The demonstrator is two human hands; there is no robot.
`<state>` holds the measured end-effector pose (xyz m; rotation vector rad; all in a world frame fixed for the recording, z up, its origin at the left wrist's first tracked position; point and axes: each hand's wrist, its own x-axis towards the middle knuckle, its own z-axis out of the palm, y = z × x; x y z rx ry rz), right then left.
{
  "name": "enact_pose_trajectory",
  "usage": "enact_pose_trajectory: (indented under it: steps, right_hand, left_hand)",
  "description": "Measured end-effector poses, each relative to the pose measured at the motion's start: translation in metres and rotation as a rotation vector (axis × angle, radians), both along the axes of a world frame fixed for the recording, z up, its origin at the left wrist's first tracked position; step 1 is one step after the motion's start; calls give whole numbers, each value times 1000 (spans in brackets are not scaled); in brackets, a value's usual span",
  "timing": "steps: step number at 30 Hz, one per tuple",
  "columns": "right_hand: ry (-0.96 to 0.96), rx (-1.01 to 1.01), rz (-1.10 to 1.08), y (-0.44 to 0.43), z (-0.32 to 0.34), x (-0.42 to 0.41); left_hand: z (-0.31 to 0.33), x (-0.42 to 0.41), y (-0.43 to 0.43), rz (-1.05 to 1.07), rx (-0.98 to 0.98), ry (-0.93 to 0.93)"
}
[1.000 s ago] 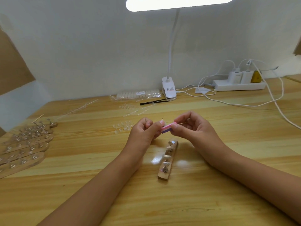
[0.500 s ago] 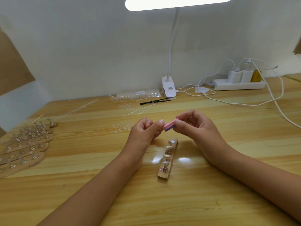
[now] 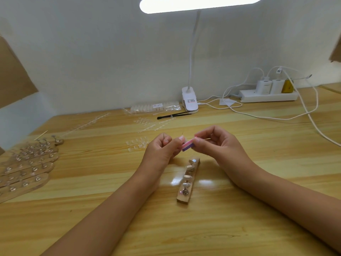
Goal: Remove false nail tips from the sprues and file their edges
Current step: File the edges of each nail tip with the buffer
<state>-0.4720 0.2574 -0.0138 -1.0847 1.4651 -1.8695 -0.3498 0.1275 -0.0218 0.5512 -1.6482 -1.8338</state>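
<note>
We saw both hands raised a little above the desk [image 3: 92, 182], meeting near its middle. The right hand [image 3: 219, 145] pinched a small pink-and-purple file block [image 3: 187, 146] between thumb and fingertips, its other fingers loosely curled. The block was tilted, with its lower end towards the left hand [image 3: 162, 150]. That hand was curled into a loose fist, thumb and forefinger pressed together right against the block's end. What they pinched was too small for us to make out. Only a thin stem [image 3: 182, 134] showed above the fingertips. Just below the hands a short wooden strip [image 3: 188, 183] lay on the desk, running away from us, with a few pale nail tips mounted on small stands along it. Left of the left hand, a small cluster of loose clear nail tips [image 3: 137, 144] lay on the wood. Farther back were clear sprues [image 3: 153, 124], some with tips on them, and behind those a plastic bag of nail tips [image 3: 155, 108] and black tweezers [image 3: 173, 115]. At the far left edge several more wooden strips [image 3: 27, 167] lay side by side, each carrying its own row of stands, with a thin wooden stick [image 3: 41, 135] beyond them. A white clip lamp [image 3: 190, 100] stood at the back of the desk, its lit head [image 3: 201, 4] above the scene. To its right sat a white power strip [image 3: 269, 96] with chargers plugged in and white cables [image 3: 311, 115] trailing across the desk.
</note>
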Motion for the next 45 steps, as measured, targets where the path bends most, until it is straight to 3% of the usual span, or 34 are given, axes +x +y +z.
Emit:
enact_pose_trajectory:
  steps: [5, 12, 20, 32, 45]
  right_hand:
    - [-155, -68, -333, 4, -1, -30]
    - [33, 55, -223, 2, 0, -20]
    - [-108, 45, -256, 0, 1, -26]
    - [-24, 61, -200, 0, -3, -27]
    - [-5, 73, -196, 1, -3, -26]
  left_hand:
    - [0, 2, 0, -29, 4, -8]
    - [5, 5, 3, -47, 47, 19]
    - [4, 5, 5, -73, -136, -148]
    - [11, 1, 9, -79, -207, -344]
    - [7, 2, 15, 11, -345, -351]
